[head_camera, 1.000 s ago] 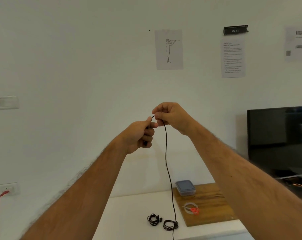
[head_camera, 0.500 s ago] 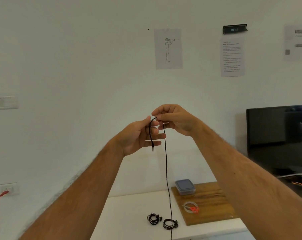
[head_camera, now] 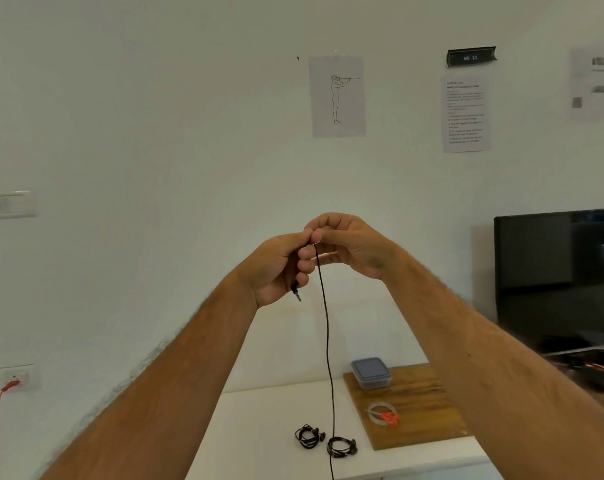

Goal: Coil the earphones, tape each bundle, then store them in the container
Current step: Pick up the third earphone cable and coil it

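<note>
A: Where is the earphone cable (head_camera: 326, 341) being held?

B: Raised above the wooden board (head_camera: 418, 407), its plug end being gripped in the curled left hand (head_camera: 276, 268), its top being pinched by the right hand (head_camera: 352, 244).

A: The coiled bundles (head_camera: 309, 436)?

B: Being left lying just beside the board, with the container (head_camera: 371, 372) and tape roll (head_camera: 382, 414) being carried on it.

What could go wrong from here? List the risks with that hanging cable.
1. The earphone cable hangs long from the raised hands, past the two coiled bundles on the white table; winding it may snag or drag them.
2. The plug end dangles loose below the left hand, so the first loop may slip.
3. The container looks lidded, so storing needs a free hand.
</note>
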`<state>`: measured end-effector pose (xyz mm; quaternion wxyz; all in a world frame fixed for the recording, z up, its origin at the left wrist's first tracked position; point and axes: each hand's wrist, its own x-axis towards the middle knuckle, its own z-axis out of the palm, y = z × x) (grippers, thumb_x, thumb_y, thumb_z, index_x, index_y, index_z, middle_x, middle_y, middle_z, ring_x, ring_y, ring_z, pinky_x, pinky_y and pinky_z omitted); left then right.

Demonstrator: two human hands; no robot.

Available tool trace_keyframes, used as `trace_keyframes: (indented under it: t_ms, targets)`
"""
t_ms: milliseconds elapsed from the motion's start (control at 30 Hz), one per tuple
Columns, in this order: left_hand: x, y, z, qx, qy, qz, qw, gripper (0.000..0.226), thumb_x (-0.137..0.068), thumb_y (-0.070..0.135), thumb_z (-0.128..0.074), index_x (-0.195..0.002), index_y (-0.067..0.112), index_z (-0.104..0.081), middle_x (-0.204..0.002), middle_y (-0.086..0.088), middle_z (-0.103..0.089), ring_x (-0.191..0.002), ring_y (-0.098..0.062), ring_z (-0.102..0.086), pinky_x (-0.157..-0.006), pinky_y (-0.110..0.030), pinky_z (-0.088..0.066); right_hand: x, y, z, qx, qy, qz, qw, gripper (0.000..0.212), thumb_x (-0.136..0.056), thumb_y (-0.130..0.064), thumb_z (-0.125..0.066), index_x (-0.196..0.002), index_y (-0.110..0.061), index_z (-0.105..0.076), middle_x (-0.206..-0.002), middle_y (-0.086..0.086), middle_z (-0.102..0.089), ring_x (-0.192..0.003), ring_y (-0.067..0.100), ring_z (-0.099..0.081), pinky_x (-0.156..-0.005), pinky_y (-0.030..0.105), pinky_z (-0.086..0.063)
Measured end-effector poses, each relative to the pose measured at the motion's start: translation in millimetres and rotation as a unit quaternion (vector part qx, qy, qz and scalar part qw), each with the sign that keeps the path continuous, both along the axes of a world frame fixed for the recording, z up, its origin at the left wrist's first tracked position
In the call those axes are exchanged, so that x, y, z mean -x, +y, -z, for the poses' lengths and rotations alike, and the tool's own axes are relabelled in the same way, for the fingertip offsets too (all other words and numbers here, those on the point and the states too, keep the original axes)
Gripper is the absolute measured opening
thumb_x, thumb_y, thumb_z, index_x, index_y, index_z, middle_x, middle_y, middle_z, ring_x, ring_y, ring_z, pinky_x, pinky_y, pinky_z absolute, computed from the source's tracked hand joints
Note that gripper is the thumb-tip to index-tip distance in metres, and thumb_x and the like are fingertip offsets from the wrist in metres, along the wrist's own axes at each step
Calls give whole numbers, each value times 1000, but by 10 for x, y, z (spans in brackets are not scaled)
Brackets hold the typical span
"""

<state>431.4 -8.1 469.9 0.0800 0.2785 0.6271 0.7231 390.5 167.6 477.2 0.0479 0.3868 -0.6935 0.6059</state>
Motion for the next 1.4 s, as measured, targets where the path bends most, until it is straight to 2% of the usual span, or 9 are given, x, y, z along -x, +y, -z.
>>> trace_keyframes:
  t_ms: [233,367,467,600,767,900,1000,1133,1400]
  targets:
    - [-34,10,3,16,12,-11,1000,24,-102,26,-45,-91,15,-64,-61,6,-54,-54,-6,-58,-64,-29,-61,3,-74,99,-71,25,77,994,37,-79,-29,-74,-101,-2,-65,-85,4,-70,-85,21,-67,-96,54,-50]
    - [-61,27,34,41,21,-7,999,22,-104,25,-41,-99,14,-60,-62,5,-48,-55,-8,-53,-65,-32,-61,4,-134,41,-51,57,116,990,2,-90,-8,-63,-90,-10,-65,-77,3,-68,-77,18,-65,-88,50,-55]
    - [-76,38,43,62,34,7,997,22,-105,24,-38,-102,13,-57,-69,2,-55,-64,-14,-61,-83,-44,-57,-27,-158,-1,-41,74,134,987,12,-91,4,-54,-92,-5,-62,-75,4,-66,-67,12,-63,-66,25,-54]
    - [-70,44,57,81,25,5,996,24,-105,18,-36,-108,10,-58,-71,0,-58,-71,-18,-65,-94,-50,-51,-15,-128,-5,-7,81,145,986,13,-90,3,-56,-91,-6,-64,-78,13,-66,-71,20,-62,-65,25,-53]
    - [-58,65,105,63,-13,13,998,28,-104,16,-35,-118,6,-57,-65,2,-43,-57,-12,-43,-79,-40,-56,7,-114,-5,11,79,133,988,10,-89,3,-57,-91,-5,-64,-78,16,-65,-70,23,-60,-66,27,-52]
    - [-77,88,138,74,-10,9,997,29,-105,29,-35,-112,12,-57,-69,3,-47,-56,-11,-38,-60,-27,-41,-5,-116,0,21,78,106,991,12,-91,5,-56,-91,-5,-62,-80,10,-68,-73,19,-64,-69,27,-54]
    - [-85,110,160,76,-10,8,997,35,-105,38,-32,-106,14,-58,-75,0,-55,-57,-11,-42,-56,-25,-36,-26,-126,2,46,79,84,992,12,-92,7,-54,-92,-3,-61,-84,13,-68,-77,21,-66,-71,28,-55]
    - [-101,142,174,67,-12,-4,998,33,-105,39,-31,-94,17,-52,-66,3,-45,-54,-11,-33,-54,-24,-31,-40,-143,-14,56,79,87,991,13,-92,7,-53,-92,-4,-60,-83,14,-67,-76,24,-65,-67,29,-55]
    - [-158,221,239,-59,-37,-27,997,39,-104,46,-28,-89,17,-49,-63,3,-39,-53,-10,-28,-52,-23,-24,-9,-137,45,69,77,124,987,11,-92,2,-56,-93,-7,-63,-74,3,-66,-67,13,-63,-64,27,-54]
